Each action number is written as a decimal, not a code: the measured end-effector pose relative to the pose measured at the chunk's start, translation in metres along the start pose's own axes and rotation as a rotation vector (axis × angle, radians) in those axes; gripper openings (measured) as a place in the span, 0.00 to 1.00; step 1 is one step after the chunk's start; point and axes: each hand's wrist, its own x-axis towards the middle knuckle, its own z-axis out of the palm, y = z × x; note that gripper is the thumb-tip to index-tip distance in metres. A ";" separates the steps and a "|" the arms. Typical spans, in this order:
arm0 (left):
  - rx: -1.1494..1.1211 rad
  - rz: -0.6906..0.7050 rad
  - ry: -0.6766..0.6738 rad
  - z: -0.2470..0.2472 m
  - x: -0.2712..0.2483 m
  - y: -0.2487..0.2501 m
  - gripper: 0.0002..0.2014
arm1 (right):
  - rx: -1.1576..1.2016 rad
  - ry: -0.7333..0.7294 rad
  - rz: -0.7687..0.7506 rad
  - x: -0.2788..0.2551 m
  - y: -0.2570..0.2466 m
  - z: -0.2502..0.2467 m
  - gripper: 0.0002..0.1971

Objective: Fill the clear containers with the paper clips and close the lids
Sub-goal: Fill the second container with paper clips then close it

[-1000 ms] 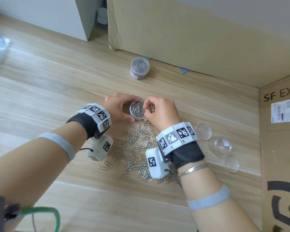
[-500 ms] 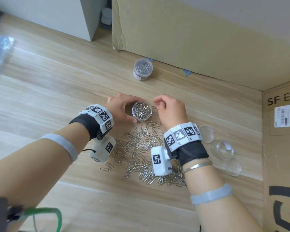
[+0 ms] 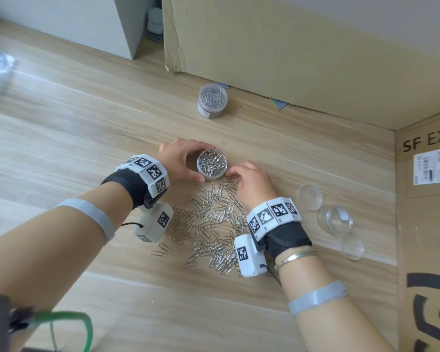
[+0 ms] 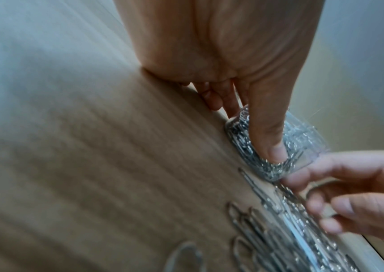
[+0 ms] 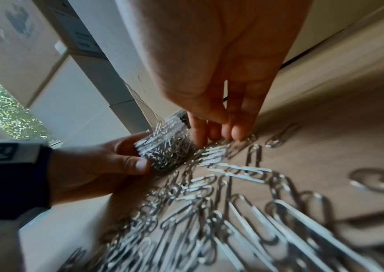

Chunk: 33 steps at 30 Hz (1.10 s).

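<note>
1. Left hand (image 3: 179, 162) grips the open jar (image 3: 212, 164), nearly full, upright on the table (image 3: 87, 123).
2. Right hand (image 3: 252, 180), fingers down, touches loose clips (image 3: 208, 222) beside it.
3. Pinch few clips; keep jar steady.

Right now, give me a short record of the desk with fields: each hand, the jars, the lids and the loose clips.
left hand: grips the open jar, which looks nearly full of clips
right hand: fingertips down on the loose clips beside that jar
closed jar: filled, stands by the cardboard
empty jar: open, at the right
lids: two, off, beside the empty jar
</note>
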 end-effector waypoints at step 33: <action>0.079 -0.064 0.009 -0.003 -0.004 0.011 0.37 | -0.043 0.122 0.009 -0.023 -0.012 0.009 0.03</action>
